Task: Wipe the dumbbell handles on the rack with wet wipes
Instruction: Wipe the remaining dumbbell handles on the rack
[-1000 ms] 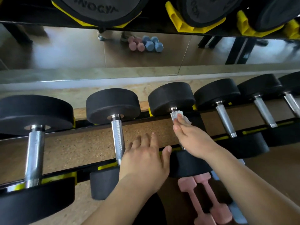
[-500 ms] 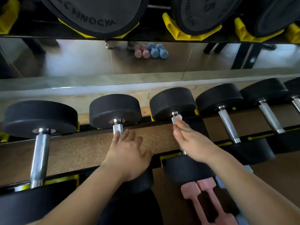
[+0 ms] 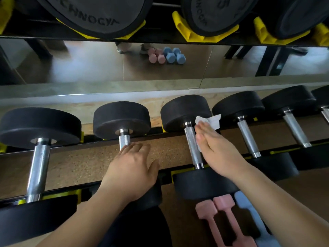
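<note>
While the left hand [image 3: 131,168] lies relaxed over the second dumbbell handle [image 3: 124,139] on the rack [image 3: 165,172], the right hand [image 3: 215,150], fingers straight, holds the wet wipe [image 3: 211,121] at the right side of the third dumbbell handle [image 3: 192,145].

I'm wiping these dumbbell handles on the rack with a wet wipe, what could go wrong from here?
1. The white wet wipe is only pressed by the flat right hand against the right side of the knurled steel handle, not wrapped round it, so the left side may stay unwiped and the wipe could slip off.
2. The left hand rests on the neighbouring short steel handle; leaning there might roll that dumbbell.
</note>
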A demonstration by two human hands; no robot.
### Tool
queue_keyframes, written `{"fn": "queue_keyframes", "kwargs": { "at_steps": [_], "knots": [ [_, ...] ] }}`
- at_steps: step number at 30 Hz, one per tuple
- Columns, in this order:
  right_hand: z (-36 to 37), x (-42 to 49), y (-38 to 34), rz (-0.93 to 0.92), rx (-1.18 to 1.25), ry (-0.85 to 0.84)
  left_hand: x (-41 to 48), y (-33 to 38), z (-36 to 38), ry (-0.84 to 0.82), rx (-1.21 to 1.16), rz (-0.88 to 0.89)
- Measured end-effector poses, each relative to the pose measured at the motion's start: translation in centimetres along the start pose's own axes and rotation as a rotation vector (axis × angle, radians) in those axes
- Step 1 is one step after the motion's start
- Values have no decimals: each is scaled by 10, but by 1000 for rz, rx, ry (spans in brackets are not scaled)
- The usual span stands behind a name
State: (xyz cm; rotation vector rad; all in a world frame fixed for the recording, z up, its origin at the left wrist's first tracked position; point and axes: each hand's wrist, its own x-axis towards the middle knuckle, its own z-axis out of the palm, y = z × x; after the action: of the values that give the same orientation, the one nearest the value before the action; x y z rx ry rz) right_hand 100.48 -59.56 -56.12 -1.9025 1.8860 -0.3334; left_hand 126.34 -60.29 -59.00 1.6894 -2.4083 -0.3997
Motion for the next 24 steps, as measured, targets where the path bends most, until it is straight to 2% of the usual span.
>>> {"fn": "queue_keyframes", "kwargs": {
  "at_steps": [4,7,11,13,16,17,18,21,24],
  "knots": [
    [11,10,12,80,138,-254,-1,1,0,-2,18,-22],
    [11,5,17,55,25,-321,-2,2,-1,-12,8,-39],
    [5,-7,16,65,-112,-508,-3,4,-3,-6,8,-46],
    [-7,-13,13,69,6,-467,-2,4,-3,-18,10,-53],
    [-14,-7,13,-9,-25,-114,-3,5,-3,-1,37,-56],
    [-12,-2,15,-14,-57,-52,-3,6,-4,-3,41,-56],
    [-9,3,17,-17,-63,-58,-4,7,-5,-8,42,-57],
    [4,18,26,-33,81,-266,-5,8,-6,0,38,-63],
    [5,12,32,-31,112,-379,-5,9,-6,-8,38,-79]
  ]
}}
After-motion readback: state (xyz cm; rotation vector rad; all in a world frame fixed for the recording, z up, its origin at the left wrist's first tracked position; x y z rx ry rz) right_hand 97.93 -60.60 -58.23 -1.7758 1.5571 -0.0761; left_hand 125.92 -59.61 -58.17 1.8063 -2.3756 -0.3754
